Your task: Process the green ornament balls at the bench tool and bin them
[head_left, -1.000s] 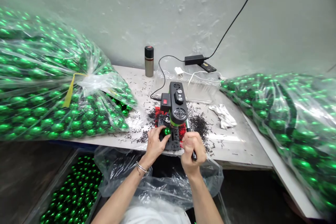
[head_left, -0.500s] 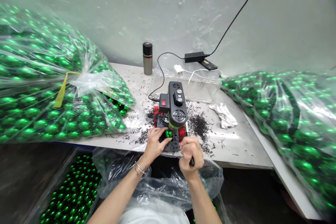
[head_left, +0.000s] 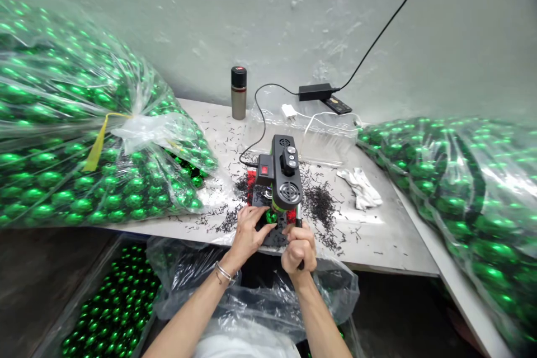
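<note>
A shiny green ball [head_left: 271, 216] sits under the head of a small black drill press [head_left: 286, 179] with a red switch. My left hand [head_left: 250, 229] pinches the ball between thumb and fingers from the left side. My right hand [head_left: 300, 247] is wrapped round the press's black lever handle [head_left: 299, 224], to the right of the ball. The drill tip is hidden between the press head and the ball. Dark shavings [head_left: 321, 204] lie scattered around the base.
Large clear bags of green balls lie at left [head_left: 104, 179] and right [head_left: 453, 190]. Behind the press stand a tumbler [head_left: 239, 95], a clear plastic tray [head_left: 327, 142] and a power adapter [head_left: 315, 92]. White gloves [head_left: 361, 187] lie at right. An open bin of green balls [head_left: 113, 302] is below.
My right hand has shifted a little left and toward the press along with the lever, and the press head looks slightly lower. My left hand stays on the ball. The camera view has shifted slightly.
</note>
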### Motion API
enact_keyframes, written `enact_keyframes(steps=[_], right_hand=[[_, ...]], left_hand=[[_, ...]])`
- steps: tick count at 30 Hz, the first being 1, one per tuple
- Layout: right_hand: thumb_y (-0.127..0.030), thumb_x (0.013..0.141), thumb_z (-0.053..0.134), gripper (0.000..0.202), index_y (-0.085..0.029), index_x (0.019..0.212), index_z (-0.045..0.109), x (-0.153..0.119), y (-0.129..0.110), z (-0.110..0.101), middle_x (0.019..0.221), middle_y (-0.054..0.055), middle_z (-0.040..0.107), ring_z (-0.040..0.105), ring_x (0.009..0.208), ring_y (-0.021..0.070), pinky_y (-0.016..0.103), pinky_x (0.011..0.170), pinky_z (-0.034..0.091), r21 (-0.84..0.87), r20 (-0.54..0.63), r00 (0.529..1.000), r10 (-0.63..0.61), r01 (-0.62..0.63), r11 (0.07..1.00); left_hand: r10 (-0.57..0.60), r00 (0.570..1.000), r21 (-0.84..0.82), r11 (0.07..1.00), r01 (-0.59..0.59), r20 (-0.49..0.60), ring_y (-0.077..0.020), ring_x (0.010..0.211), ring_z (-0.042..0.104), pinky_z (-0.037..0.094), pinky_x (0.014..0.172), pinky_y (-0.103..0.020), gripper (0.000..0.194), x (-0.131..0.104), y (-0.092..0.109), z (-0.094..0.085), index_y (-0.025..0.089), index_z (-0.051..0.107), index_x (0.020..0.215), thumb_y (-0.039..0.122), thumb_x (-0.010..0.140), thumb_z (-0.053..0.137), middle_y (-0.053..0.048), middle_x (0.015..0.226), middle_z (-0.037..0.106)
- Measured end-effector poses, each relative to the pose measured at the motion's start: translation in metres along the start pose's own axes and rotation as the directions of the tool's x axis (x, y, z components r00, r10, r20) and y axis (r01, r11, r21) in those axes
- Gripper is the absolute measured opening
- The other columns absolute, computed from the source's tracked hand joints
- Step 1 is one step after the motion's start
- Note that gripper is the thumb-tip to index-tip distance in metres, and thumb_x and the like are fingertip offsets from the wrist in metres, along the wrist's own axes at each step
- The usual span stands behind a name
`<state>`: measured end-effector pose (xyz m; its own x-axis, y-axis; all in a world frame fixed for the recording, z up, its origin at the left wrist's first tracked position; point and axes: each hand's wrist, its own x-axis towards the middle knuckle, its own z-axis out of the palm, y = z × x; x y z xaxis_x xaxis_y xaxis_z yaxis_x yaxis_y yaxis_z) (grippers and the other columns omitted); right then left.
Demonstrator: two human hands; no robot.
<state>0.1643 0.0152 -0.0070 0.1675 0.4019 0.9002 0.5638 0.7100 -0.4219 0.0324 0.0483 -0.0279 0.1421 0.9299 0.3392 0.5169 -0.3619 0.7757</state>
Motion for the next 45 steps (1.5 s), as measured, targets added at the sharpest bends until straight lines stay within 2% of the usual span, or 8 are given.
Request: enact_keyframes(steps=[8, 15, 19, 22, 25, 30, 35, 45], right_hand=[[-0.018, 0.096, 0.037, 0.025, -0.021, 0.072, 0.045, 0.011, -0.004, -0.005, 0.073, -0.002, 0.052, 0.057, 0.066, 0.0118, 0.035, 0.075, 0.05, -0.046, 0.125, 0.99, -0.06, 0.067, 0.997], [-0.015, 0.096, 0.042, 0.03, -0.021, 0.067, 0.044, 0.075, -0.043, -0.009, 0.067, -0.001, 0.049, 0.049, 0.062, 0.0115, 0.028, 0.058, 0.037, -0.011, 0.038, 0.971, 0.236, -0.236, 0.972], [-0.018, 0.097, 0.044, 0.031, -0.02, 0.066, 0.046, 0.101, -0.058, -0.012, 0.065, -0.002, 0.046, 0.046, 0.061, 0.0114, 0.028, 0.058, 0.035, 0.026, 0.083, 0.94, 0.332, -0.335, 0.942], [-0.017, 0.096, 0.046, 0.033, -0.02, 0.063, 0.044, 0.093, -0.057, -0.011, 0.065, -0.001, 0.047, 0.048, 0.062, 0.0119, 0.028, 0.059, 0.036, 0.033, 0.052, 0.957, 0.287, -0.289, 0.957], [-0.016, 0.096, 0.046, 0.034, -0.02, 0.062, 0.043, 0.08, -0.051, -0.008, 0.065, -0.001, 0.048, 0.047, 0.061, 0.0116, 0.028, 0.058, 0.034, 0.012, 0.014, 0.967, 0.256, -0.256, 0.967], [-0.014, 0.095, 0.048, 0.034, -0.019, 0.061, 0.044, 0.075, -0.047, -0.005, 0.065, -0.001, 0.048, 0.047, 0.06, 0.0111, 0.028, 0.057, 0.033, 0.029, -0.024, 0.974, 0.223, -0.223, 0.974], [-0.012, 0.094, 0.048, 0.035, -0.019, 0.06, 0.043, 0.07, -0.045, -0.004, 0.065, -0.001, 0.048, 0.048, 0.061, 0.011, 0.028, 0.057, 0.034, 0.028, -0.036, 0.975, 0.218, -0.217, 0.976], [-0.008, 0.093, 0.046, 0.033, -0.019, 0.062, 0.041, 0.065, -0.041, -0.004, 0.065, -0.001, 0.047, 0.047, 0.061, 0.0107, 0.027, 0.057, 0.035, 0.038, -0.026, 0.982, 0.187, -0.185, 0.982]], left_hand=[[0.015, 0.999, -0.043, 0.999, -0.016, -0.038, -0.0267, 0.099, 0.06, 0.042, 0.1, -0.048, 0.029, 0.002, 0.001, 0.0, 0.022, 0.07, 0.111, 0.033, 0.085, 0.07, -0.008, 0.097, 0.07], [-0.016, 0.998, -0.079, 0.997, 0.01, -0.066, -0.0259, 0.096, 0.06, 0.046, 0.097, -0.047, 0.028, 0.005, 0.004, 0.001, 0.021, 0.072, 0.108, 0.031, 0.082, 0.073, -0.008, 0.096, 0.069], [0.031, 0.999, -0.093, 0.995, -0.034, -0.041, -0.028, 0.104, 0.061, 0.048, 0.096, -0.048, 0.033, -0.018, 0.011, -0.016, 0.022, 0.069, 0.116, 0.035, 0.085, 0.071, -0.011, 0.106, 0.069], [0.191, 0.978, -0.052, 0.981, -0.187, 0.083, -0.0295, 0.108, 0.061, 0.047, 0.1, -0.051, 0.049, -0.049, 0.012, -0.033, 0.024, 0.063, 0.127, 0.043, 0.082, 0.074, -0.012, 0.111, 0.07], [0.22, 0.974, 0.036, 0.974, -0.222, 0.057, -0.0308, 0.113, 0.06, 0.047, 0.1, -0.052, 0.054, -0.057, 0.003, -0.05, 0.024, 0.06, 0.131, 0.046, 0.083, 0.072, -0.013, 0.119, 0.069], [0.027, 0.957, 0.213, 0.976, 0.037, -0.289, -0.0303, 0.12, 0.057, 0.041, 0.108, -0.054, 0.033, 0.016, -0.029, -0.086, 0.019, 0.062, 0.125, 0.02, 0.097, 0.044, -0.016, 0.124, 0.064], [-0.165, 0.935, 0.253, 0.935, 0.249, -0.313, -0.0308, 0.116, 0.057, 0.043, 0.103, -0.046, 0.04, 0.102, -0.054, -0.109, 0.011, 0.057, 0.122, 0.003, 0.084, 0.049, -0.019, 0.12, 0.061], [-0.193, 0.943, 0.264, 0.927, 0.266, -0.272, -0.0302, 0.118, 0.056, 0.04, 0.104, -0.039, 0.033, 0.122, -0.057, -0.104, 0.009, 0.056, 0.122, 0.014, 0.09, 0.055, -0.016, 0.117, 0.062]])
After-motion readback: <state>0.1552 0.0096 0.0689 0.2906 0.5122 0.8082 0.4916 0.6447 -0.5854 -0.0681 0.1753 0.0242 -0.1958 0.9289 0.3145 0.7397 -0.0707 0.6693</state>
